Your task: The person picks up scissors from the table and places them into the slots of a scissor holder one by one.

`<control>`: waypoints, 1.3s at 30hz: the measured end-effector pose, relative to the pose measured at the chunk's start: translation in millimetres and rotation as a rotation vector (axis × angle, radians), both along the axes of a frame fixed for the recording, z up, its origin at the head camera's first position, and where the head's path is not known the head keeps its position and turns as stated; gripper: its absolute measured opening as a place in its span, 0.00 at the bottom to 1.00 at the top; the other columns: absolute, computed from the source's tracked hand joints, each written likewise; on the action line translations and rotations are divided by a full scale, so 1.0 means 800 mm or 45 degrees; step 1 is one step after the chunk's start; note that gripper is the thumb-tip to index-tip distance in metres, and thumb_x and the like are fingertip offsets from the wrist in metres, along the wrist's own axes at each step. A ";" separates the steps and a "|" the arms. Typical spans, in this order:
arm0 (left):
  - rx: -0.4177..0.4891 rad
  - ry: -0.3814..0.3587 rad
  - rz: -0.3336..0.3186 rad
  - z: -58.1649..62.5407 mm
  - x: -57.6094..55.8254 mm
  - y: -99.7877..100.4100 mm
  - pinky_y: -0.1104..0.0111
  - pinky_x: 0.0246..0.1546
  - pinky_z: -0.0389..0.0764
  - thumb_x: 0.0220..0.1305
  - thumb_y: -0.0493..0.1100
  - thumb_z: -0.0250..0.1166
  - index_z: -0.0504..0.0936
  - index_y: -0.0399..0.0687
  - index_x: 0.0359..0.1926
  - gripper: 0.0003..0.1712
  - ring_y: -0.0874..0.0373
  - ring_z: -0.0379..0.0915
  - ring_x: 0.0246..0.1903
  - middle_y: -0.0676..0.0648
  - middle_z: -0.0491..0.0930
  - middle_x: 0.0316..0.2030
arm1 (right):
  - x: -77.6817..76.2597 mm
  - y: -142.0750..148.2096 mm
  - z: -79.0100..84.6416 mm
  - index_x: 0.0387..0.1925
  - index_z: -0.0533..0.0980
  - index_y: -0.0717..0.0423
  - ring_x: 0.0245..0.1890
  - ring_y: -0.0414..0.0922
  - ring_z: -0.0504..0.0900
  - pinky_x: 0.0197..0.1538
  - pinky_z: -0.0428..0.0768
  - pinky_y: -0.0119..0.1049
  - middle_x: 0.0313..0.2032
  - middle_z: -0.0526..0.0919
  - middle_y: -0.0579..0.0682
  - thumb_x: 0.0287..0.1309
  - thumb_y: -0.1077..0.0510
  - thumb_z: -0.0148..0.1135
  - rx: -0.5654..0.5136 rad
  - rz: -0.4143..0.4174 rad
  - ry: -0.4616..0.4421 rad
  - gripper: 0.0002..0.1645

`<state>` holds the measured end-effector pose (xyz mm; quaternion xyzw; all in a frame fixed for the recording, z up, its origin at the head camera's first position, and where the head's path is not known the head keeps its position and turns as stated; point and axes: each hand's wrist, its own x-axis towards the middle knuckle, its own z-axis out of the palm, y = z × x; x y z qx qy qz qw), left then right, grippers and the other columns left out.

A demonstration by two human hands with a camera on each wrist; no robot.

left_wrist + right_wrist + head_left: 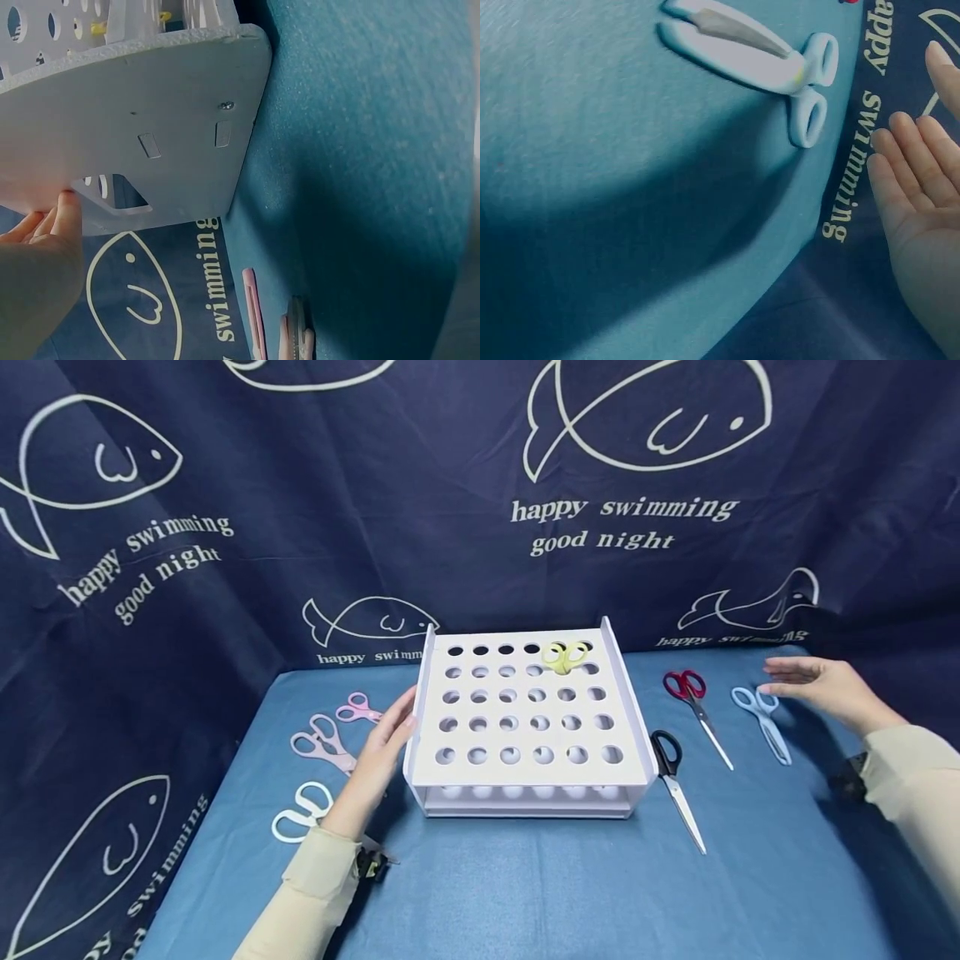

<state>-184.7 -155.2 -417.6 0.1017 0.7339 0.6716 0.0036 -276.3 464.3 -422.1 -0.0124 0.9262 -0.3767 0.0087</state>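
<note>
A white rack (491, 746) with rows of round holes stands mid-table, and yellow-handled scissors (564, 657) sit in its far right part. My left hand (387, 739) touches the rack's left side panel (135, 142), fingertips against it beside a cut-out in the left wrist view. On the right, my right hand (832, 687) is held above the table by the handles of light blue scissors (767, 718), with nothing in it. The right wrist view shows its fingers extended, palm visible, apart from those scissors (757, 64).
Red-handled scissors (688, 689) and black-handled scissors (670, 760) lie right of the rack. Left of it are pink scissors (358, 708), pale purple scissors (322, 743) and white-handled scissors (300, 814), partly behind my left arm. A dark blue fish-print curtain (465, 527) hangs behind the blue-covered table (525, 885).
</note>
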 end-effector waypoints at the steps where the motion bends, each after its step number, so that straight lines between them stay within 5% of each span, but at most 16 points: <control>1: -0.002 -0.004 0.001 0.000 0.001 0.000 0.56 0.72 0.54 0.76 0.45 0.48 0.56 0.47 0.74 0.29 0.52 0.51 0.72 0.44 0.56 0.73 | 0.000 0.001 -0.002 0.59 0.74 0.54 0.34 0.12 0.72 0.34 0.71 0.13 0.33 0.72 0.11 0.53 0.44 0.71 0.028 0.001 -0.019 0.35; 4: -0.009 -0.022 0.002 -0.002 0.003 0.000 0.57 0.72 0.54 0.76 0.46 0.48 0.56 0.48 0.74 0.29 0.53 0.51 0.72 0.44 0.57 0.73 | 0.002 0.002 -0.009 0.63 0.69 0.66 0.34 0.11 0.70 0.33 0.70 0.14 0.35 0.72 0.12 0.52 0.42 0.71 0.072 -0.003 -0.067 0.45; 7: -0.011 -0.036 0.008 -0.002 0.007 -0.002 0.57 0.72 0.54 0.76 0.45 0.48 0.56 0.48 0.74 0.29 0.53 0.51 0.72 0.44 0.56 0.73 | 0.004 0.001 -0.016 0.63 0.68 0.67 0.34 0.11 0.68 0.33 0.71 0.15 0.38 0.74 0.17 0.52 0.41 0.70 0.080 -0.007 -0.096 0.47; 12: -0.006 -0.041 0.019 -0.002 0.009 -0.005 0.65 0.71 0.58 0.76 0.46 0.48 0.56 0.48 0.74 0.30 0.53 0.52 0.72 0.44 0.56 0.73 | 0.001 -0.006 -0.023 0.64 0.68 0.66 0.35 0.11 0.67 0.34 0.71 0.15 0.53 0.81 0.43 0.52 0.40 0.70 0.098 0.003 -0.121 0.47; 17: -0.012 -0.048 0.027 -0.003 0.010 -0.007 0.81 0.62 0.63 0.76 0.47 0.48 0.56 0.49 0.74 0.30 0.54 0.53 0.71 0.45 0.57 0.73 | -0.004 -0.011 -0.026 0.66 0.65 0.66 0.36 0.08 0.62 0.35 0.70 0.14 0.64 0.67 0.68 0.52 0.39 0.70 0.133 0.060 -0.180 0.50; 19: -0.010 -0.049 0.030 -0.003 0.010 -0.008 0.81 0.63 0.62 0.76 0.46 0.48 0.56 0.49 0.74 0.30 0.53 0.52 0.72 0.45 0.57 0.73 | -0.005 -0.010 -0.026 0.67 0.64 0.66 0.38 0.10 0.63 0.36 0.69 0.14 0.64 0.66 0.67 0.52 0.38 0.70 0.154 0.071 -0.199 0.51; 22: -0.006 -0.048 0.030 -0.001 0.009 -0.007 0.73 0.67 0.61 0.76 0.47 0.48 0.56 0.49 0.74 0.30 0.54 0.52 0.72 0.45 0.56 0.73 | -0.005 -0.008 -0.025 0.69 0.62 0.65 0.52 0.29 0.75 0.45 0.74 0.23 0.65 0.65 0.68 0.53 0.36 0.68 0.173 0.071 -0.238 0.53; 26: 0.004 -0.039 0.029 0.001 0.008 -0.005 0.63 0.71 0.57 0.76 0.46 0.48 0.56 0.48 0.74 0.30 0.53 0.52 0.72 0.45 0.56 0.73 | -0.006 -0.004 -0.024 0.71 0.57 0.65 0.67 0.66 0.58 0.61 0.70 0.55 0.68 0.60 0.69 0.54 0.35 0.66 0.147 0.074 -0.303 0.56; 29: 0.009 -0.029 0.020 0.001 0.007 -0.004 0.60 0.71 0.57 0.76 0.45 0.47 0.55 0.46 0.74 0.30 0.51 0.52 0.72 0.42 0.56 0.73 | -0.007 -0.001 -0.024 0.72 0.55 0.66 0.68 0.69 0.53 0.64 0.61 0.64 0.68 0.57 0.70 0.54 0.35 0.66 0.132 0.072 -0.317 0.57; 39: 0.018 -0.033 -0.005 0.000 0.004 -0.001 0.61 0.71 0.57 0.76 0.46 0.48 0.56 0.49 0.74 0.30 0.53 0.53 0.71 0.45 0.56 0.73 | -0.001 0.010 -0.030 0.71 0.56 0.66 0.68 0.71 0.51 0.66 0.53 0.66 0.68 0.56 0.71 0.49 0.39 0.71 0.164 0.083 -0.269 0.59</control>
